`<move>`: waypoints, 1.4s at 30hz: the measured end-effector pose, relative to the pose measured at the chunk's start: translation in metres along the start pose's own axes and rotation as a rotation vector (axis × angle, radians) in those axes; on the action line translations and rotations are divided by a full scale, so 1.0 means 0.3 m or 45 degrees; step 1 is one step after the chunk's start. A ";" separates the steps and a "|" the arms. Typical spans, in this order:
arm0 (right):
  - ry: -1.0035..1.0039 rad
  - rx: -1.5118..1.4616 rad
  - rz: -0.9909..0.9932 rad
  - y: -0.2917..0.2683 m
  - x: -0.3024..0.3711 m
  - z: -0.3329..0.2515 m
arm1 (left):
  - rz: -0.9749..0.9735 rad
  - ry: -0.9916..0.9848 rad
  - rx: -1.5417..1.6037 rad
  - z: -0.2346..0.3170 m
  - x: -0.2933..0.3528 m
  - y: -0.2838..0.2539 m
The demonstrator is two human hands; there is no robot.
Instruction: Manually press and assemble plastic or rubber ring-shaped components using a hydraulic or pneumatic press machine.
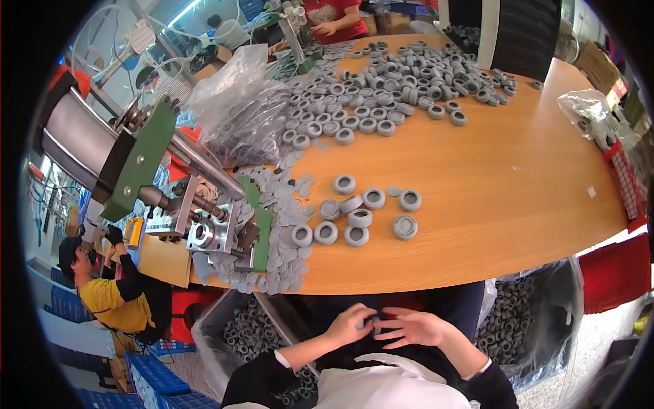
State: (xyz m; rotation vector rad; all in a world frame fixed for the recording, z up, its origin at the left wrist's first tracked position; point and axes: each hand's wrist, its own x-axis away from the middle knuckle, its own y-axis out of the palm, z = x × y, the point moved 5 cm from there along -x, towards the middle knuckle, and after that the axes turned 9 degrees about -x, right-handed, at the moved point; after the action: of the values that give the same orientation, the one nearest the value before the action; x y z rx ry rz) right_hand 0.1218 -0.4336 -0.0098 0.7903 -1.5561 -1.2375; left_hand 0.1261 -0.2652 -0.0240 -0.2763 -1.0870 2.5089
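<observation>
My left hand (pixel 351 324) is over my lap, just off the table's near edge, with its fingers closed around a small dark grey ring-like part (pixel 370 322), partly hidden by the fingers. Beside it, my right hand (pixel 414 327) has its fingers stretched and spread, the tips close to that part; whether they touch it I cannot tell. On the table nearest my hands lies a loose group of grey ring-shaped parts, among them one (pixel 356 236) by the front edge and another (pixel 405 228) showing a closed, disc-like face.
A press with a green frame (pixel 146 160) stands at the left, with many flat grey discs (pixel 283 255) around it. Behind are a clear plastic bag (pixel 238 112) and a big heap of grey rings (pixel 381 102). Lined bins of rings flank my lap (pixel 507 317). Two other people work nearby.
</observation>
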 end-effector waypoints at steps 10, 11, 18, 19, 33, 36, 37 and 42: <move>0.796 1.137 0.961 -0.368 -0.150 0.002 | 0.004 -0.075 0.060 -0.006 0.024 -0.052; 0.786 1.235 1.050 -0.362 -0.134 -0.021 | 0.005 -0.097 0.146 -0.033 0.046 -0.055; 0.385 2.658 1.423 -0.174 -0.040 -0.110 | 0.295 -0.334 -0.171 -0.290 0.227 -0.099; 0.193 2.897 1.405 -0.118 -0.049 -0.089 | 0.316 -0.513 -0.301 -0.403 0.338 -0.087; -0.139 1.334 0.531 0.019 -0.177 -0.050 | 0.408 -0.254 0.013 -0.097 0.255 -0.267; 0.012 0.793 0.273 0.082 -0.305 0.076 | 0.311 0.104 -0.010 0.080 0.137 -0.253; 0.102 0.592 0.203 0.103 -0.328 0.106 | 0.367 0.171 -0.164 0.090 0.144 -0.246; -0.041 1.025 0.383 0.153 -0.313 0.055 | 0.620 -0.381 -0.482 -0.226 0.411 -0.284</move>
State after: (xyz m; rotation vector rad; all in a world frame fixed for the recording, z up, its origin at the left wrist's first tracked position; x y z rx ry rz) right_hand 0.1407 -0.3309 0.0072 0.9756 -2.1319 -0.3768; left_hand 0.0602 -0.1151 -0.0108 -0.3046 -1.8088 2.8052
